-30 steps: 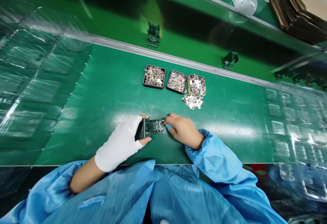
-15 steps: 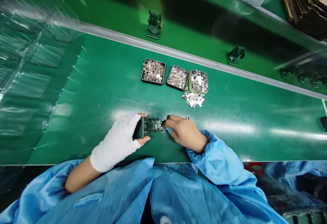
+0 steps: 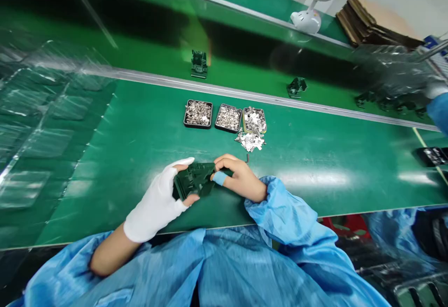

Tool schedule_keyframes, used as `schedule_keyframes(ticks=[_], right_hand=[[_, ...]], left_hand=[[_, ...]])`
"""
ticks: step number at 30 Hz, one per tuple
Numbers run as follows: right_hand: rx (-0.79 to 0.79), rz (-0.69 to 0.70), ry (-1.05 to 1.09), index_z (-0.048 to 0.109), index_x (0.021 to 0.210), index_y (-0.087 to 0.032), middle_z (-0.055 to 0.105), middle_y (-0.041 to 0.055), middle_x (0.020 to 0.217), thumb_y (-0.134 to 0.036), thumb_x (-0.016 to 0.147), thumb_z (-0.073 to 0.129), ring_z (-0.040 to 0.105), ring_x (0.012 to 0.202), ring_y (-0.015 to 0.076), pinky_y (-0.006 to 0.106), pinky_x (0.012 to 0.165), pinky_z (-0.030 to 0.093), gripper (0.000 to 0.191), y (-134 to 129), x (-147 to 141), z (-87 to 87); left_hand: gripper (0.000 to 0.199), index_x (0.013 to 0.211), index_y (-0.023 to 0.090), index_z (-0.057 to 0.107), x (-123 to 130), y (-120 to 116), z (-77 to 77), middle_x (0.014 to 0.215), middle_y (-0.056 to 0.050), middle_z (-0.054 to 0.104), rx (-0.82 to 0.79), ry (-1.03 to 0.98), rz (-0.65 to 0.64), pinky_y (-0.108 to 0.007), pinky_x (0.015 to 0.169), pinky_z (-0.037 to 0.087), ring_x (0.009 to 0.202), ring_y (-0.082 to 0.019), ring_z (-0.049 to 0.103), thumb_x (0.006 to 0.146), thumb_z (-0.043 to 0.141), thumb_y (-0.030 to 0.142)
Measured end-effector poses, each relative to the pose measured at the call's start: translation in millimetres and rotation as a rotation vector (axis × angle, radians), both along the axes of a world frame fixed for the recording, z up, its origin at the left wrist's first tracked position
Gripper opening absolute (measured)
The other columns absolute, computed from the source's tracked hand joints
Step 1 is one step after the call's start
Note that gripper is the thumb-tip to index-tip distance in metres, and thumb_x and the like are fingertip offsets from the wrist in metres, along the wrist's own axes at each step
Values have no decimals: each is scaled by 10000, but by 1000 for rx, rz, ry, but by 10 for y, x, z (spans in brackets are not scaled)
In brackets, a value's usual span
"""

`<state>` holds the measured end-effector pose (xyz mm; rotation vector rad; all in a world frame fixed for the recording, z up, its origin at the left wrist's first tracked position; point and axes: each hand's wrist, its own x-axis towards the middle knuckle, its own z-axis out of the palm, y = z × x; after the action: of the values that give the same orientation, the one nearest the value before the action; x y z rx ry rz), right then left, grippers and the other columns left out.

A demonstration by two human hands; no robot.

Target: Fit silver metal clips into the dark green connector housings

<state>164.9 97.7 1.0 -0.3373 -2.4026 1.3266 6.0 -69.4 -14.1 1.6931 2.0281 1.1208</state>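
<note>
My left hand [image 3: 156, 199], in a white glove with bare fingertips, grips a dark green molded plastic part [image 3: 196, 179] between thumb and fingers just above the bench. My right hand [image 3: 238, 176] has blue tape on its thumb. Its fingers are closed at the part's right end, and what lies between their tips is partly hidden. Beyond my hands stand a left tray [image 3: 185, 119], a middle tray [image 3: 216, 122] and a right tray [image 3: 265, 129], all filled with small shiny metal pieces. Loose flat metal pieces [image 3: 250, 143] lie in front of the right tray.
Similar green parts, one at the back [image 3: 199, 64] and one farther right [image 3: 297, 87], stand behind the metal rail [image 3: 231, 93]. Clear plastic packaging [image 3: 45, 143] covers the left side. A small dark bent piece [image 3: 248, 158] lies near my right hand. Another person's blue sleeve [image 3: 439, 111] shows far right.
The green part has been turned and tilted in my hands, showing a broader side. My view has shifted, bringing in the fan and, at far right, another person's sleeve and moving clear plastic.
</note>
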Motion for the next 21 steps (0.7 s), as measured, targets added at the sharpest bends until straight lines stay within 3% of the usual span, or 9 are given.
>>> schedule_keyframes(ticks=[2, 4, 7, 9, 11, 14, 15, 18, 21], right_hand=[[65, 10, 8, 543, 829, -192, 631, 56, 942, -301, 872, 575, 601, 901, 157, 328, 872, 470, 122, -58, 8, 29], [262, 82, -36, 541, 880, -198, 636, 55, 980, -245, 851, 589, 585, 952, 171, 394, 998, 390, 74, -104, 22, 53], [532, 272, -101, 553, 962, -193, 636, 54, 1067, -171, 819, 591, 562, 1014, 186, 461, 1115, 216, 149, -100, 47, 78], [552, 320, -85, 570, 993, -201, 640, 42, 1087, -182, 837, 569, 561, 1027, 177, 436, 1115, 215, 157, 13, 94, 98], [487, 110, -90, 588, 984, -210, 649, 41, 1048, -214, 883, 506, 569, 1010, 168, 380, 1042, 322, 130, 235, 192, 113], [379, -471, -302, 595, 948, -191, 640, 56, 972, -170, 886, 440, 578, 930, 172, 297, 837, 434, 169, 649, 401, 87], [356, -576, -408, 594, 941, -181, 634, 57, 951, -145, 859, 461, 579, 892, 171, 280, 792, 439, 160, 768, 466, 59], [333, -650, -582, 602, 911, -165, 617, 62, 917, -120, 787, 535, 573, 822, 172, 264, 732, 434, 148, 979, 588, -50], [352, -670, -578, 608, 840, -175, 604, 64, 882, -114, 780, 523, 560, 791, 174, 267, 720, 426, 121, 1026, 622, -115]], left_hand=[[699, 1336, 187, 337, -2, -6, -16, 1351, -170, 466, 24, 20, -39, -489, 1008, 448, 1212, -320, 501, 785, 609, 523], [777, 1406, 190, 263, 4, 14, -37, 1388, -171, 430, 24, 73, -36, -509, 1013, 437, 1237, -335, 474, 795, 581, 549], [717, 1397, 177, 288, 32, 90, -60, 1344, -165, 473, 16, 202, -25, -497, 981, 456, 1202, -333, 503, 815, 561, 495], [610, 1307, 154, 393, 52, 139, -60, 1236, -160, 548, 12, 255, -26, -478, 941, 481, 1121, -326, 557, 800, 563, 447], [523, 1215, 147, 453, 65, 159, -53, 1153, -151, 585, -1, 250, -12, -467, 917, 494, 1058, -319, 587, 777, 566, 409], [537, 1200, 160, 435, 74, 134, -69, 1173, -147, 580, -60, 141, 52, -469, 909, 502, 1052, -318, 594, 759, 584, 429], [565, 1215, 166, 415, 77, 120, -87, 1205, -147, 567, -86, 88, 78, -474, 919, 498, 1070, -319, 588, 756, 591, 445], [633, 1263, 175, 356, 81, 91, -154, 1307, -150, 505, -146, -43, 110, -490, 975, 466, 1152, -315, 548, 756, 594, 469], [702, 1324, 175, 327, 66, 75, -172, 1351, -150, 468, -167, -34, 78, -494, 1006, 442, 1196, -315, 517, 749, 611, 460]])
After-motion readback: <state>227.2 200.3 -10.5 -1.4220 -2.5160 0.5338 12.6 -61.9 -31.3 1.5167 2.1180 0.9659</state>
